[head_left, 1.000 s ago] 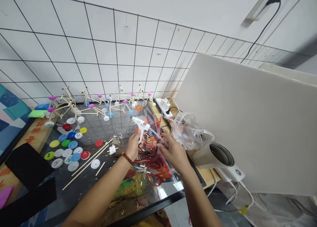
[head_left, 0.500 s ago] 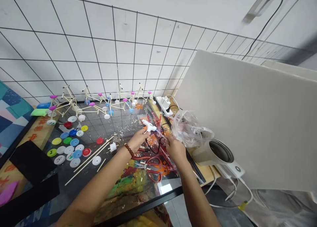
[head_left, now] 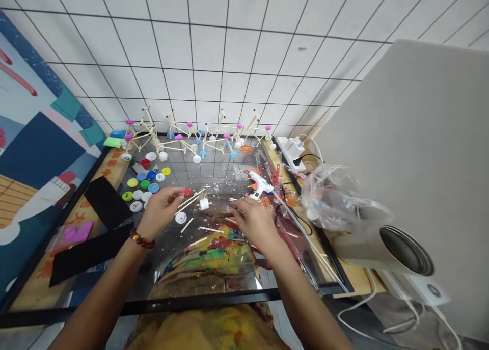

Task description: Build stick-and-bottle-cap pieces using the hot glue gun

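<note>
My left hand [head_left: 160, 210] hovers over the glass table top [head_left: 214, 284] with its fingers curled at the near ends of two long wooden sticks [head_left: 193, 196]. A red bottle cap [head_left: 187, 191] lies just past its fingertips. Whether it grips a stick is unclear. My right hand [head_left: 254, 220] lies palm down, fingers spread toward short stick pieces [head_left: 208, 230]. A white glue gun [head_left: 259, 185] with an orange trigger rests on the table just beyond it, untouched. A white cap [head_left: 181, 217] lies between my hands.
Several coloured bottle caps [head_left: 145, 184] sit at the left. Stick-and-cap models [head_left: 191, 136] line the tiled wall. A crumpled plastic bag [head_left: 340, 197], a power strip [head_left: 292, 149], a metal cup [head_left: 385, 245] and a white board [head_left: 420, 151] stand at the right. Black pieces [head_left: 103, 202] lie at the left.
The glue gun left my left hand and now lies on the table. My left hand moved left to the sticks, my right hand came down near the scraps. The view swung left.
</note>
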Demonstrator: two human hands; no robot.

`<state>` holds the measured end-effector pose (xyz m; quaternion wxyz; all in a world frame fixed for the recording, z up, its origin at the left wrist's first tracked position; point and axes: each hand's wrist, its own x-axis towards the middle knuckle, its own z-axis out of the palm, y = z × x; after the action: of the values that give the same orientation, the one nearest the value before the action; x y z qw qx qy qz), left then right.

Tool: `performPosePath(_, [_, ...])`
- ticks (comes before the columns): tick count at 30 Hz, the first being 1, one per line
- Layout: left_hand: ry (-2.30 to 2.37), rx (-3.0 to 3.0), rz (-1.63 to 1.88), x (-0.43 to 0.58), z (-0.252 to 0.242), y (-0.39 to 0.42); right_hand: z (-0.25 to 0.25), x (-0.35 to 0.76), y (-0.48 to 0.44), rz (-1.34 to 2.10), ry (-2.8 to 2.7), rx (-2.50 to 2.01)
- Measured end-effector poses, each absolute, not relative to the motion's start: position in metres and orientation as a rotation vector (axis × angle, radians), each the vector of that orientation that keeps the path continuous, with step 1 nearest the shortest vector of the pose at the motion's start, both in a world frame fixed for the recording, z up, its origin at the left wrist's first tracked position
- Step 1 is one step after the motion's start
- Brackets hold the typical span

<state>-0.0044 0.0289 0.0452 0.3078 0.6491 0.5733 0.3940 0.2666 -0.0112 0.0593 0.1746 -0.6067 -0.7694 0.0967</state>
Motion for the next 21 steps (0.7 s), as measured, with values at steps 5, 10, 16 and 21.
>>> performPosePath(5, [1.479, 2.013, 0.93, 0.017, 0.018, 0.028, 0.037, 0.227, 0.017, 0.316, -2.342, -1.737])
performPosePath(10, [1.441, 2.23, 0.697, 0.034, 0.005, 0.041, 0.021, 0.216, 0.028, 0.378, -2.357, -1.626])
performPosePath(16, [1.352, 2.029, 0.922, 0.033, 0.011, 0.033, 0.013, 0.22, 0.024, 0.62, -2.114, -1.224])
performPosePath(21, [1.109, 1.612, 1.111, 0.04, 0.017, 0.015, 0.023, 0.231, 0.016, 0.665, -1.963, -0.943])
